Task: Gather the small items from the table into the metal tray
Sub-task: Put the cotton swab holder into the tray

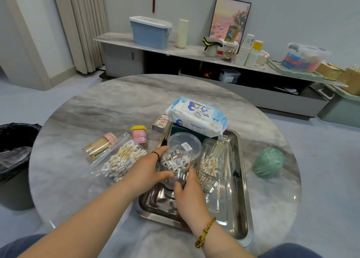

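Note:
A metal tray [236, 209] lies on the round marble table. Both hands grip a clear round jar of cotton swabs [176, 163] standing in the tray: my left hand [148, 170] wraps its left side, my right hand [188, 191] holds its near side. A small silvery object lies on top of the swabs. Also in the tray are a clear rectangular box of swabs [211, 164], a clear round lid [185, 142] and a dark box under a baby wipes pack [196, 116]. Left of the tray lie a bag of cotton swabs [118, 160], a toothpick holder [99, 145], a pink jar with yellow lid [138, 134] and a card box [160, 122].
A green roll of bags [268, 163] sits on the table right of the tray. A black-lined bin [13, 152] stands at the table's left. A low cabinet [194, 62] with containers and cups runs along the far wall.

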